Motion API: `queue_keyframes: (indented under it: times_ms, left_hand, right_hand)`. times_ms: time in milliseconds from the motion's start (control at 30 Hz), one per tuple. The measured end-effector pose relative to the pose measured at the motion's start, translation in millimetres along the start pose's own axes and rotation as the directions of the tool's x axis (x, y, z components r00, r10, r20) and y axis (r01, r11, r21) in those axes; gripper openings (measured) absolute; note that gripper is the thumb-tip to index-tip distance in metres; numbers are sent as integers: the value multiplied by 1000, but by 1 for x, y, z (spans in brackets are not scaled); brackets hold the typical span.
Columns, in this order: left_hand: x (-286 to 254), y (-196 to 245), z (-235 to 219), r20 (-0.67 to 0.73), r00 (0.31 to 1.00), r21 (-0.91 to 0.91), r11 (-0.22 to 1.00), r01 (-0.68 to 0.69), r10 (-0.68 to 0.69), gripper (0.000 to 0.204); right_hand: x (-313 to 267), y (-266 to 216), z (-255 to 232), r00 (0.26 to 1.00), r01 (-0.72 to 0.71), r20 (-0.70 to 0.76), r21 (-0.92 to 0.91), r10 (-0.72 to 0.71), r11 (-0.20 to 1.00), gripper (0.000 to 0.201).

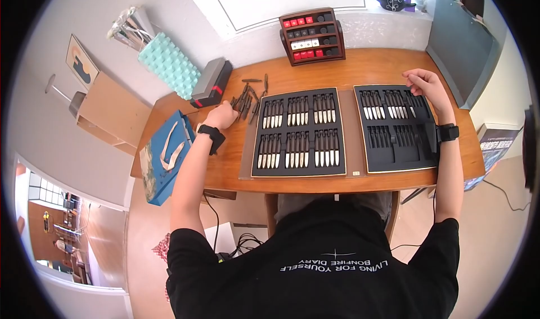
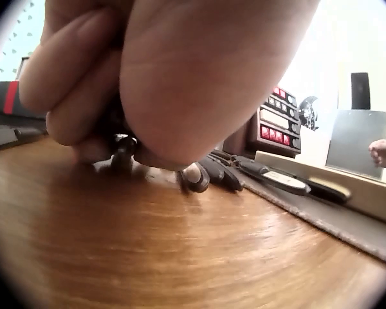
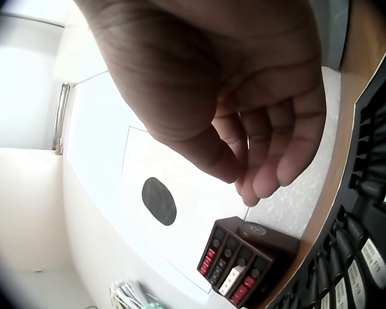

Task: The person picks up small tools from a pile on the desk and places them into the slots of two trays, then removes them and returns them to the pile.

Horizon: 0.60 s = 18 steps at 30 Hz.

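At the loose pile of dark slim tools (image 1: 243, 102), my left hand (image 1: 221, 116) is low over the table. In the left wrist view the thumb and curled fingers of this hand (image 2: 135, 77) pinch a dark tool (image 2: 123, 156), mostly hidden; other tools (image 2: 286, 181) lie beside it. My right hand (image 1: 428, 88) hangs above the top right of the right tray (image 1: 394, 162), holding nothing. Loosely bent, its fingers (image 3: 270, 180) show in the right wrist view. This tray has filled and bare slots; the left tray (image 1: 298, 126) holds rows of white-labelled tools.
Behind the trays stands a brown rack (image 1: 313, 36) with red, black and white pieces. A grey box (image 1: 212, 82) and a turquoise vase (image 1: 169, 64) are at the back left, a blue bag (image 1: 169, 158) at the left edge. A grey panel (image 1: 462, 52) leans at the right.
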<state>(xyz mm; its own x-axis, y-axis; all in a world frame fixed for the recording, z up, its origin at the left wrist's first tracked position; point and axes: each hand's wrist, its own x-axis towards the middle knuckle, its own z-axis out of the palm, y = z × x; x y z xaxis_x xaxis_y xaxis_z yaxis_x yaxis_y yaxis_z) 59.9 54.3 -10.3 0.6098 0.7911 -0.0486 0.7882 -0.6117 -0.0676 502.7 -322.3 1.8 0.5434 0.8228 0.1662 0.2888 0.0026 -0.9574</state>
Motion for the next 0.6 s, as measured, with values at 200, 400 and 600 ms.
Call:
queue_keyframes:
  times_ms: [200,400,600]
  left_hand:
    - [-3,-28,1,-145,987,-252,962,-102,67,31]
    - [-49,21,-35,20,997,-972,235,1,78,19]
    - [-55,66,-40,-30,959,-969,-244,41,282,17]
  right_hand:
    - [-1,-2,1,1000,-3,2,-12,3,1000,20]
    - [3,2,-1,1000,-1,-8,-3,1,1000,20]
    - [-4,-30,28,995,88,-34,-14,-89,996,20]
